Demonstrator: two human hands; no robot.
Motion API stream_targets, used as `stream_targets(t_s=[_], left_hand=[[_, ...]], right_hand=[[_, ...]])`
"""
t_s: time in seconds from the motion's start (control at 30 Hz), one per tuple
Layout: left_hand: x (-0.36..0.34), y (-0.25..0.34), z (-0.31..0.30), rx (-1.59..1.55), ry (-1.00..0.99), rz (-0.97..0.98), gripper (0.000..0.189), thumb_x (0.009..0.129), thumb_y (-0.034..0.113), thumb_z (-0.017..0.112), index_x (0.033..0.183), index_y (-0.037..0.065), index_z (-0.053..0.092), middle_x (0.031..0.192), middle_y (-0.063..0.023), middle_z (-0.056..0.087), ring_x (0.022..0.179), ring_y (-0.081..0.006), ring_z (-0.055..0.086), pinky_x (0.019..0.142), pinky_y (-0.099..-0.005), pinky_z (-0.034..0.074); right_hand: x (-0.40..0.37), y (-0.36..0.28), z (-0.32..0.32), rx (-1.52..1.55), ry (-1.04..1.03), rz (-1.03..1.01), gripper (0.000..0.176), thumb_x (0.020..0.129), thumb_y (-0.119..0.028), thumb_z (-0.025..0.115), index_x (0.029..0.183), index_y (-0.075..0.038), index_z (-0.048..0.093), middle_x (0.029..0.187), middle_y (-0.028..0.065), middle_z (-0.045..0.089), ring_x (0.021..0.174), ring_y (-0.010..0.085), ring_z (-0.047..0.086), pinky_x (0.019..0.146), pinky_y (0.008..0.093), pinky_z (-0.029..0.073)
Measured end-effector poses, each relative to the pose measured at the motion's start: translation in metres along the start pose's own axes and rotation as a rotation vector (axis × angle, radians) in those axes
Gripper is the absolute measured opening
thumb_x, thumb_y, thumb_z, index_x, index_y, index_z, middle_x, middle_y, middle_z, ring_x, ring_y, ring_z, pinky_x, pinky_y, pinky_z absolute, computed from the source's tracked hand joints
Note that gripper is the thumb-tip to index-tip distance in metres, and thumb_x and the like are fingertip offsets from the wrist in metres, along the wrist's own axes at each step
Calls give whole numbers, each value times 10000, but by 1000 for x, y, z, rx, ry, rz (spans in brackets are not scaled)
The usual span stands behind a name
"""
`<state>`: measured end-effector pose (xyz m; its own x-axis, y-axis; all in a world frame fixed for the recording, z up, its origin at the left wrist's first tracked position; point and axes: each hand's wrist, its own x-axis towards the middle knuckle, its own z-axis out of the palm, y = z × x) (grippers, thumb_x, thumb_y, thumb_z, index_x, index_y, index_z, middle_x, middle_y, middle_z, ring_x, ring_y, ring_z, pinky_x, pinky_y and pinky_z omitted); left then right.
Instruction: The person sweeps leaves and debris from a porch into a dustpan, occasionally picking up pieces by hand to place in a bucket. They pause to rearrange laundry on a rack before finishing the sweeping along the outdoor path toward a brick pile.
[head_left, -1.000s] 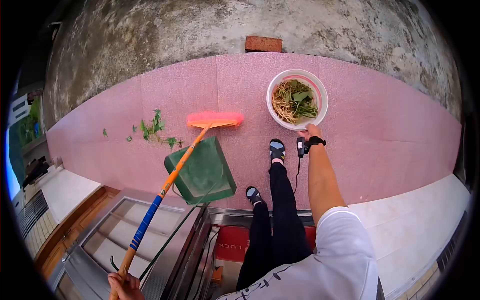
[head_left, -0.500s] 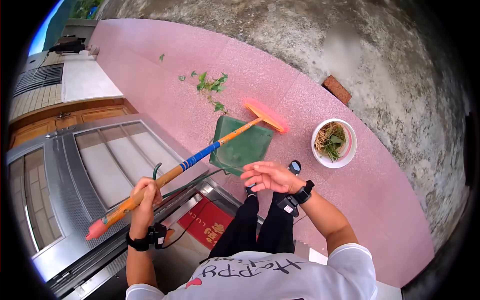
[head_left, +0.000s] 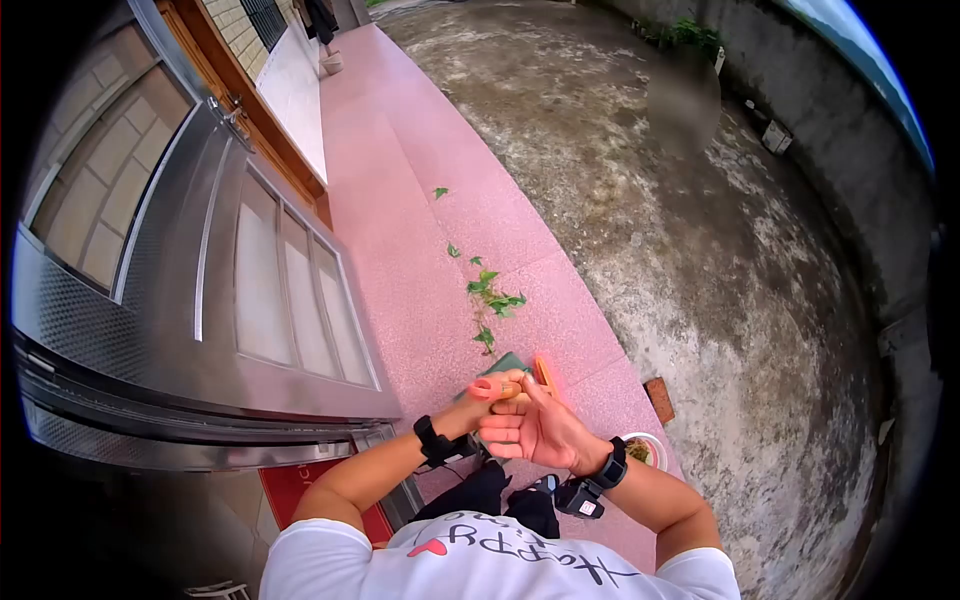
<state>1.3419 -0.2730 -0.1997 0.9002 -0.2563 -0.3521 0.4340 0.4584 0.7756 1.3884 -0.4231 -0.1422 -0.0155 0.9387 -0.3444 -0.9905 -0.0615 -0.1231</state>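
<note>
My left hand [head_left: 478,402] is closed around the top of the broom's handle [head_left: 487,388], which is seen nearly end-on with its pink tip towards me. Right beside it my right hand [head_left: 540,432] is open, palm up with fingers stretched, its thumb right at the handle. Beyond both hands shows the broom's head [head_left: 543,372], orange with pink bristles. A green dustpan [head_left: 508,364] lies next to it, mostly hidden by my hands. Green leafy sprigs [head_left: 494,298] are scattered on the pink paving past the dustpan.
A white bucket [head_left: 657,446] with plant scraps stands right of my right wrist. Near it lies a red brick [head_left: 659,400] at the paving's edge. The open metal door [head_left: 215,280] stands on the left, with a red mat [head_left: 300,492] below. Rough concrete [head_left: 600,180] spreads to the right.
My view has turned up and along the paving. My left hand has brought the broom handle's end over beside my right hand, and the handle now points away from me.
</note>
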Motion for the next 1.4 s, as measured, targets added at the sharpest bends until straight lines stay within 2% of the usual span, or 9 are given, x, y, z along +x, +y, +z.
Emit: stream_targets(t_s=[0.13, 0.37, 0.43, 0.6, 0.7, 0.83, 1.0, 1.13, 1.4], left_hand=[[21, -65, -57, -455, -26, 0, 151, 748, 166, 515, 834, 43, 504, 686, 5, 512, 629, -116, 481, 578, -249, 419], [-19, 33, -38, 809, -48, 613, 314, 710, 169, 588, 997, 66, 514, 702, -65, 552, 605, -172, 495, 568, -279, 405], [-31, 55, -50, 1031, 136, 235, 612, 639, 208, 685, 1169, 73, 409, 818, -114, 568, 653, -206, 534, 599, -308, 435], [-29, 66, -105, 1103, 474, 226, 547, 671, 238, 659, 1148, 61, 460, 880, -161, 587, 745, -222, 571, 644, -314, 446], [-20, 62, -135, 985, 639, 394, 381, 708, 243, 620, 1013, 22, 565, 809, -162, 608, 730, -206, 588, 632, -298, 449], [-35, 100, -110, 925, 876, 178, 278, 739, 226, 579, 846, -28, 614, 629, -106, 591, 581, -149, 550, 534, -286, 420], [-34, 94, -106, 720, 1127, 276, 240, 751, 178, 572, 842, -40, 612, 572, -4, 520, 542, -70, 460, 475, -245, 361], [-37, 84, -131, 601, 1385, 302, 191, 756, 135, 570, 835, -36, 608, 569, 29, 470, 537, -48, 404, 457, -226, 318], [-20, 103, -184, 296, 1619, 184, 196, 791, 118, 542, 620, 47, 477, 503, 58, 338, 414, -43, 316, 359, -234, 218]], right_hand=[[28, 11, 49, 164, 141, -163, 339, 865, -297, 449, 956, 25, 500, 976, 170, 556, 891, 250, 568, 819, 382, 465], [55, 4, 52, 411, 106, -306, 87, 822, -19, 443, 797, 56, 478, 757, 103, 534, 707, 195, 544, 746, 329, 477], [41, -14, 57, 454, 190, -368, 162, 826, -7, 392, 665, 11, 402, 592, 42, 403, 579, 144, 443, 744, 306, 458], [-7, -69, 55, 360, 109, -380, 139, 816, 46, 345, 696, 59, 414, 561, 42, 400, 596, 143, 463, 827, 316, 446], [-25, -109, 50, 342, 380, -298, 108, 812, 60, 345, 861, 120, 420, 632, 74, 438, 649, 158, 495, 798, 290, 461], [-45, -174, 8, 518, 157, -101, 297, 810, 49, 350, 1098, 104, 306, 832, 155, 460, 715, 182, 516, 666, 236, 490], [-34, -248, -25, 431, 285, -52, 60, 797, -2, 389, 789, -17, 331, 625, 34, 370, 489, 100, 390, 428, 189, 396], [-5, -310, -56, 485, 154, 74, 155, 828, -38, 393, 704, -54, 302, 551, -5, 331, 427, 63, 328, 378, 165, 343], [65, -402, -41, 151, 185, 85, 135, 861, -77, 416, 745, -68, 347, 560, -27, 335, 433, 38, 331, 347, 152, 323]])
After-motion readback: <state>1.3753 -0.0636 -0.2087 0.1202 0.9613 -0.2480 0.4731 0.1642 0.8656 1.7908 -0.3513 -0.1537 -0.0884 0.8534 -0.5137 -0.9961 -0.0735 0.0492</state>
